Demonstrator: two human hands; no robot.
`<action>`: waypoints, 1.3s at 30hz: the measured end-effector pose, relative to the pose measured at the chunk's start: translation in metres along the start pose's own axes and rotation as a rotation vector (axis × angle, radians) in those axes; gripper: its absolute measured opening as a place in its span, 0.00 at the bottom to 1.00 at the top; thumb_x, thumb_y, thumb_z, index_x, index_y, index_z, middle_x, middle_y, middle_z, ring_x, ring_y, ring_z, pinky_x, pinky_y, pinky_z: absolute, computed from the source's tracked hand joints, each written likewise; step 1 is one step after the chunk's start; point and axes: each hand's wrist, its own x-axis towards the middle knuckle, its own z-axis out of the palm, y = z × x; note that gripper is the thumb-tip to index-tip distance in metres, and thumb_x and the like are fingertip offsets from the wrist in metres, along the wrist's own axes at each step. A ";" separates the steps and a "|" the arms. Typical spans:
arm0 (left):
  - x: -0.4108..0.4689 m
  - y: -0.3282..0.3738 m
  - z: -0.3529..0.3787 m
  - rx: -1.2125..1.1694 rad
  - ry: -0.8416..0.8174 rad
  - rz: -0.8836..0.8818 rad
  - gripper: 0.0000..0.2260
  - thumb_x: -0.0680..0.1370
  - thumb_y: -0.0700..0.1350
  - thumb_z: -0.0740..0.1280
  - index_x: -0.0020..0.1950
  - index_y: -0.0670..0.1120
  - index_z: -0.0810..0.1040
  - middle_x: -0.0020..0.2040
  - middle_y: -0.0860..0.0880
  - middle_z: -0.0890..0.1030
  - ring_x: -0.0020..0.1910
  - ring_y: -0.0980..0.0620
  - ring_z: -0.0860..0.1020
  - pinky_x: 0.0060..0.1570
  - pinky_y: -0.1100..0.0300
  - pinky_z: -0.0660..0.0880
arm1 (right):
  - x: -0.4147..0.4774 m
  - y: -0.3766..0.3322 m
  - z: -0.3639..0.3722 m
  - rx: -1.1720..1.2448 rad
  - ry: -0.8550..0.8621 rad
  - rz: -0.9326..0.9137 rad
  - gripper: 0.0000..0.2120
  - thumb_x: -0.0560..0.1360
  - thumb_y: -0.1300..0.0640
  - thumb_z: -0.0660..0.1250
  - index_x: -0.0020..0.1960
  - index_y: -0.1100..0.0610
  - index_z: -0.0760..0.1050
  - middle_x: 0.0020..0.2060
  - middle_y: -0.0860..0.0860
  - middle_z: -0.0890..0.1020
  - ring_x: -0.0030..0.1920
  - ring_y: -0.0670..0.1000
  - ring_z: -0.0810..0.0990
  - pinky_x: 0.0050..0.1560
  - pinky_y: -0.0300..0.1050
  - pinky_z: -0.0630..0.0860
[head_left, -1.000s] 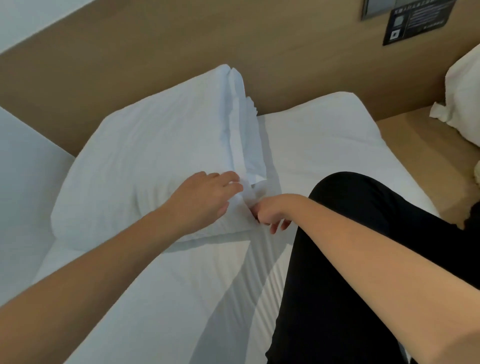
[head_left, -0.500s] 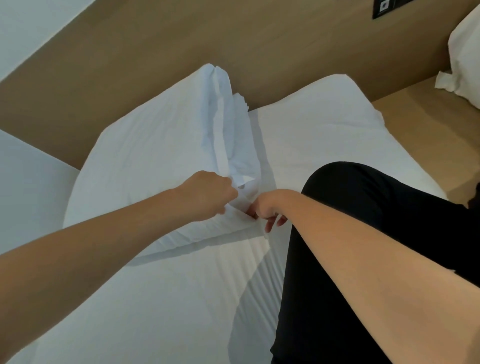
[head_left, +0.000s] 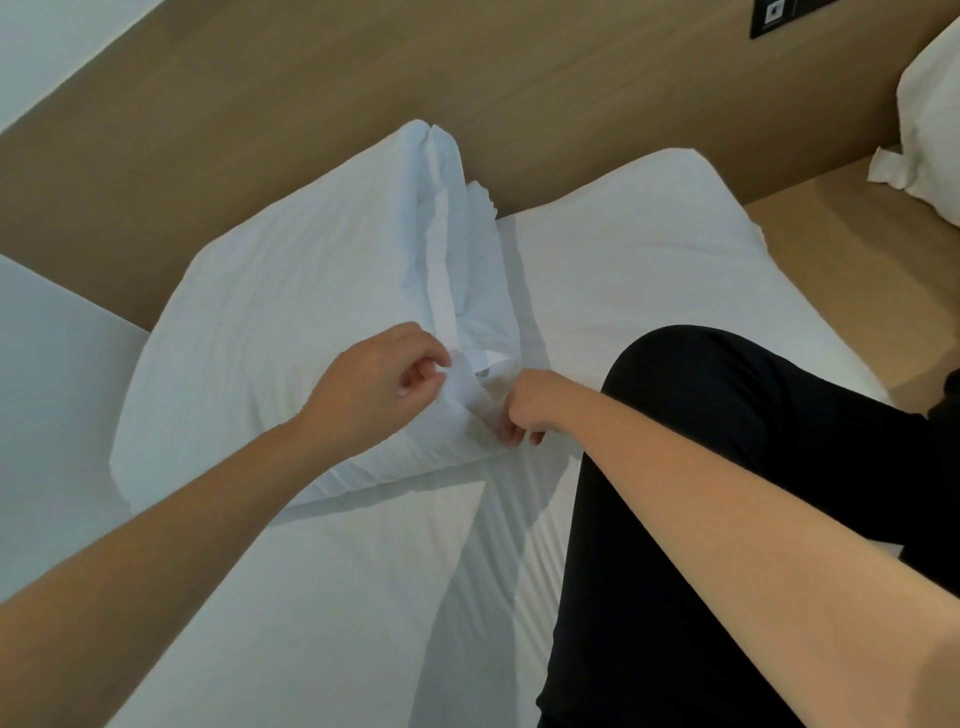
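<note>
I note my left hand (head_left: 382, 379) curled, thumb and fingers pinching the pillowcase flap (head_left: 469, 391); my right hand (head_left: 535, 402) curled, gripping the same flap. The pillow (head_left: 291, 322) lies on the mattress (head_left: 623, 260), by the headboard (head_left: 519, 93).

White pillow (head_left: 291, 332) in a white pillowcase (head_left: 441, 270), lying flat on the bed (head_left: 639, 270), top corner at 12 o'clock touching the headboard (head_left: 519, 104). Open end faces 3 o'clock: hem band folded back along that edge, loose layers bunched beside it. Corner at 5 o'clock is pinched by left hand (head_left: 379, 379) and right hand (head_left: 530, 405), with the fabric creased and lifted between them.
</note>
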 end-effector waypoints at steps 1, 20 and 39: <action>-0.012 -0.008 0.003 0.001 0.124 -0.045 0.09 0.77 0.49 0.62 0.54 0.50 0.78 0.50 0.55 0.76 0.46 0.57 0.77 0.47 0.54 0.78 | 0.001 0.000 0.002 -0.025 0.112 -0.035 0.14 0.74 0.65 0.60 0.49 0.55 0.83 0.49 0.49 0.85 0.43 0.50 0.82 0.48 0.45 0.80; -0.030 -0.093 0.087 -0.540 0.900 -1.324 0.26 0.85 0.51 0.48 0.80 0.43 0.45 0.80 0.42 0.43 0.78 0.45 0.43 0.73 0.42 0.43 | 0.018 -0.075 0.014 -0.728 0.686 -0.593 0.25 0.82 0.44 0.50 0.78 0.47 0.55 0.79 0.50 0.53 0.79 0.54 0.45 0.75 0.65 0.43; -0.124 -0.188 0.133 -0.855 1.132 -1.221 0.34 0.81 0.51 0.56 0.79 0.42 0.39 0.79 0.43 0.39 0.79 0.48 0.43 0.77 0.48 0.45 | 0.087 -0.180 0.026 -1.134 0.480 -0.544 0.33 0.79 0.33 0.42 0.79 0.44 0.36 0.79 0.49 0.39 0.78 0.58 0.40 0.73 0.69 0.41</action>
